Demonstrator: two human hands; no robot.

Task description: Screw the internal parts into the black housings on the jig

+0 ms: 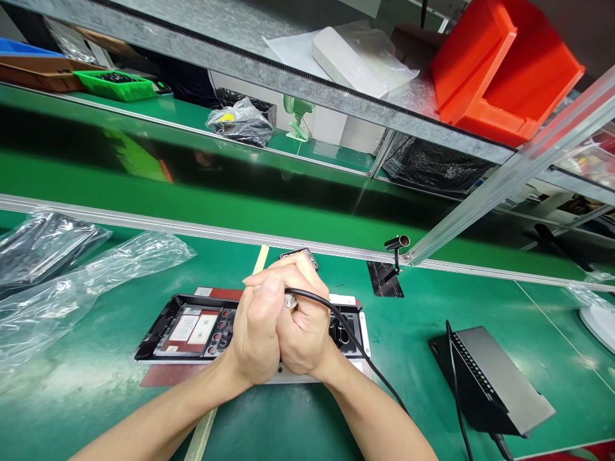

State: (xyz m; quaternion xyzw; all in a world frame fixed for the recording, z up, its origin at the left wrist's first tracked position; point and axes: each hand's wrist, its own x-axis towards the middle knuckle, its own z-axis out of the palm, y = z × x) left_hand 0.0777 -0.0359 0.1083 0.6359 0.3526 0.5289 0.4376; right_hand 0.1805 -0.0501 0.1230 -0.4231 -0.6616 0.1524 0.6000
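My left hand [257,330] and my right hand [305,330] are pressed together, fingers wrapped and thumbs on top. A black cable [348,330] comes out from between them beside a small silvery metal fitting [289,299], gripped by my right hand. What my left fingers close around is hidden. Below both hands lies a long black panel housing [148,339], open side up. Round holes and pale labels show in its left half, while my hands cover its middle. Under the housing is a dark red sheet [168,376].
Plastic bags [139,256] lie at left. A small black cylinder on a stand [396,243] rises behind the housing. At right sits a black and grey device [500,378] with cables. Overhead runs a metal shelf [192,48] holding a red bin [504,77].
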